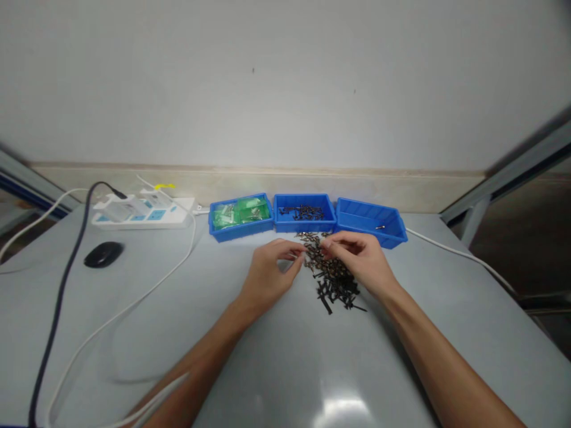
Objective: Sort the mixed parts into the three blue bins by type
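Observation:
A loose pile of screws (338,286) lies on the table, black ones at the near side and bronze-coloured ones toward the back. At the pile's left edge is my left hand (275,266), thumb and fingertips closed together; what sits between them is too small to make out. My right hand (359,257) hovers over the pile's right side, its thumb and index finger pinched, and any item there is hidden. Behind the hands stand three blue bins: the left bin (218,238) with green-and-clear packets, the middle bin (304,228) with dark screws, the right bin (363,209) with one small screw.
A white power strip (178,221) with plugs sits at the back left, near a black mouse (104,254). A black cable (66,279) and a white cable (147,292) run along the left side. The wall (285,107) rises right behind the bins.

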Demonstrator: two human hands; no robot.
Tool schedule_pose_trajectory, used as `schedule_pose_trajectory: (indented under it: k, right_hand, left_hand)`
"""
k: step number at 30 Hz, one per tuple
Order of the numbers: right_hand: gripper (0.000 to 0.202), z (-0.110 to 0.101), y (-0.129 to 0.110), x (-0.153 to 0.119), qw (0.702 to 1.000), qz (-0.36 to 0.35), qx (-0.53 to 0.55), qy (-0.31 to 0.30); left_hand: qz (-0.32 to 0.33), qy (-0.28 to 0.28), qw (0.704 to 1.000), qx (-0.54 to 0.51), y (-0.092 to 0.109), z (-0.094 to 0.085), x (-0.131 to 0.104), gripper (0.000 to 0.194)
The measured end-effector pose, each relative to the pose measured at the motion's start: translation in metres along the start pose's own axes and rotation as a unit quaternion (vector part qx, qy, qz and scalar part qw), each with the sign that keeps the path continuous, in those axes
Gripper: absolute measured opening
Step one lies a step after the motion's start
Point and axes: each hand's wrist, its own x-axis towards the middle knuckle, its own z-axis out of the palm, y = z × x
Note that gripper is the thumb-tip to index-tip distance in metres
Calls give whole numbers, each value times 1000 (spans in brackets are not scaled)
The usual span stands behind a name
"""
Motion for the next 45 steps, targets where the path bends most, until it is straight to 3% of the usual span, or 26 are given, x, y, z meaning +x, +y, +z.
schedule_pose_trajectory:
  k: [2, 6, 9, 11, 13, 16, 20, 24, 26, 31, 36, 42, 45]
  right_hand:
    - [26, 0, -3, 2, 999, -31, 10, 27]
    - [35, -2, -6, 7, 996, -66, 41, 53]
    - [30, -12, -7, 11, 997, -51, -25, 59]
    - [29, -24, -9, 10, 989, -38, -141, 16]
    - [24, -39, -12, 4, 963, -32, -263, -49]
    - [27, -61, -16, -13, 928, -22, -348, -131]
    - [37, -74, -17, -41, 908, -4, -371, -196]
    - [33, -68, -7, -59, 922, 0, -333, -199]
    - [29, -61, 0, -63, 933, 0, -299, -199]
    - [16, -44, 10, -58, 950, 12, -271, -157]
    - [11, -25, 9, -42, 948, -21, -293, -118]
    - [6, -10, 4, -24, 954, -67, -272, -106]
    - [5, -17, 7, -26, 970, -88, -225, -12]
  left_hand:
    - [50, -18, 995, 88, -4, -3, 1, 13]
    - [101, -112, 978, 141, -8, -3, -2, 15]
    - [142, -182, 957, 176, -6, 2, -6, 14]
    - [164, -208, 945, 191, -3, 6, -9, 15]
    - [176, -226, 940, 188, 1, 7, -10, 13]
    - [179, -251, 937, 164, 5, 5, -12, 11]
    - [185, -273, 933, 141, 9, 5, -14, 16]
    - [219, -302, 916, 151, 12, 18, -20, 43]
    - [228, -311, 907, 167, 12, 26, -24, 44]
    - [192, -270, 928, 168, 6, 34, -25, 21]
    - [149, -223, 948, 169, -2, 21, -15, 9]
    - [144, -163, 962, 165, -17, 3, -3, 10]
    - [139, -140, 966, 169, -20, -2, -1, 9]
